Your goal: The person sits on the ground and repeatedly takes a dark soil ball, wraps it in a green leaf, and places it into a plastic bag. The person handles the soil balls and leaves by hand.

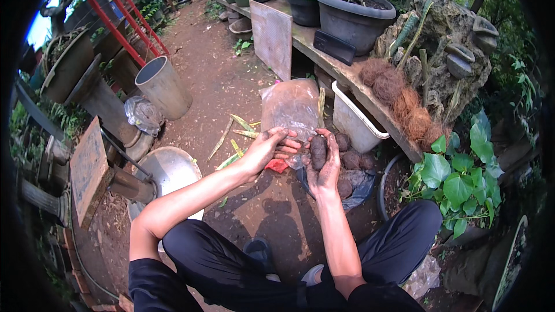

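In my right hand [327, 169] lies a dark brown, oblong ball wrapped in fibre [318, 151], with the fingers and thumb curled about it. My left hand [273, 149] is just to its left, fingers apart and pointing towards the ball, with nothing seen in the palm. Soil darkens the fingers of both hands. Several similar round brown balls [351, 160] rest on a dark plastic sheet [364, 188] just beyond and right of my right hand. A clear plastic bag of brown material [290, 104] lies on the ground ahead of the hands.
A white rectangular tub [355, 119] stands beside a low ledge [329, 63], which bears loose fibre clumps [405, 104], a phone [334, 47] and a large grey pot [353, 17]. At left are a metal basin [173, 169] and a grey cylinder [164, 89]. Leaf strips [221, 138] litter the soil.
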Demonstrator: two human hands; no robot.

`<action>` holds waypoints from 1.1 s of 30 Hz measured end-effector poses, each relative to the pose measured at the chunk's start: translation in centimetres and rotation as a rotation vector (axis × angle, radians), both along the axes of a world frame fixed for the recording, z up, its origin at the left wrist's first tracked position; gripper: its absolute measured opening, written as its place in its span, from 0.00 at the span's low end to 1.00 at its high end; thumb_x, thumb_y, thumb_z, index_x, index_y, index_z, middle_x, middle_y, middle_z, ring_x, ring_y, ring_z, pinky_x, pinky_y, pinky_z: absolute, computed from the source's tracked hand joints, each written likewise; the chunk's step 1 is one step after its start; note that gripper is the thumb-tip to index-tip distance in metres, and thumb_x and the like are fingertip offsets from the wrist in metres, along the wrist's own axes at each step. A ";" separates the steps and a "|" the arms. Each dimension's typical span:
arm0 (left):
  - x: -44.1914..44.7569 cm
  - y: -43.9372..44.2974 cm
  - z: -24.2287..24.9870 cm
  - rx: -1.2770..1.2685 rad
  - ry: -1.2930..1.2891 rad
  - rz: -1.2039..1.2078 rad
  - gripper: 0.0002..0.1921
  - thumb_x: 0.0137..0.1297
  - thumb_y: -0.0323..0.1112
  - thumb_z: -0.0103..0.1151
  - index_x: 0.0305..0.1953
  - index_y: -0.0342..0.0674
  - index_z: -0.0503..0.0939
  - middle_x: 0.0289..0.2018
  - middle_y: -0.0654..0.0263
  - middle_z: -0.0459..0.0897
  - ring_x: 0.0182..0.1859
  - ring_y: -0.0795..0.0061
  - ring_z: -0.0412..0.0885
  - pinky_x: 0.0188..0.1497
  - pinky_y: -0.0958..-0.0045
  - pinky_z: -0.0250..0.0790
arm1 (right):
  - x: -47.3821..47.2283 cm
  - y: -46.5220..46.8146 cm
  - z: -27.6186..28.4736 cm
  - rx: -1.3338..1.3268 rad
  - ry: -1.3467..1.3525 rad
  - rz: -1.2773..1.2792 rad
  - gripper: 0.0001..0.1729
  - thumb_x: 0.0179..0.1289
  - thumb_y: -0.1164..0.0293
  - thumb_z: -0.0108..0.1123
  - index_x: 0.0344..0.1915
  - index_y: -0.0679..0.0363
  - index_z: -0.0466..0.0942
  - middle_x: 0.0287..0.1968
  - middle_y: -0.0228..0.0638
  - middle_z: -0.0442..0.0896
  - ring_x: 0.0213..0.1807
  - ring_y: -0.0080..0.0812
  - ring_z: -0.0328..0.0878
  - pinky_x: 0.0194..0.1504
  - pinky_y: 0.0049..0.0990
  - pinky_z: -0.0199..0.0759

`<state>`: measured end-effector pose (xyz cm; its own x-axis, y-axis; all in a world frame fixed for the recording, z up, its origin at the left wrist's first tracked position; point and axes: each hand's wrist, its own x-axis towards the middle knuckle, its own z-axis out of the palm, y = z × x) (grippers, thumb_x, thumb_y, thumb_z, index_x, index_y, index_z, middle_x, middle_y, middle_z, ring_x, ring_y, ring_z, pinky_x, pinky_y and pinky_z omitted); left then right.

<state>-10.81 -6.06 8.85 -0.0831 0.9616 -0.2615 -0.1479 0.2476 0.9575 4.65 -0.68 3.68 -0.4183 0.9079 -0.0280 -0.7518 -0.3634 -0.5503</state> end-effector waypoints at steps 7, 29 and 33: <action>0.1 0.2 -0.7 0.016 -0.014 -0.025 0.19 0.77 0.47 0.38 0.51 0.37 0.73 0.42 0.62 0.81 0.44 0.76 0.79 0.49 0.74 0.72 | 0.6 -0.3 1.3 -0.013 0.079 0.110 0.20 0.72 0.51 0.47 0.38 0.57 0.71 0.35 0.35 0.75 0.33 0.23 0.71 0.26 0.18 0.62; 0.1 0.1 -0.4 -0.042 -0.104 0.156 0.18 0.77 0.44 0.36 0.48 0.36 0.73 0.39 0.60 0.81 0.39 0.74 0.81 0.48 0.73 0.74 | 0.4 -1.1 1.8 0.035 -0.159 0.211 0.18 0.67 0.61 0.59 0.51 0.56 0.68 0.44 0.35 0.79 0.36 0.27 0.77 0.38 0.29 0.77; -0.3 0.3 -0.9 -0.034 -0.063 0.127 0.19 0.77 0.45 0.36 0.48 0.36 0.73 0.38 0.62 0.82 0.38 0.75 0.81 0.45 0.74 0.74 | 0.3 -0.1 0.7 -0.042 -0.139 0.169 0.21 0.68 0.56 0.57 0.50 0.60 0.70 0.38 0.36 0.80 0.35 0.28 0.81 0.32 0.24 0.73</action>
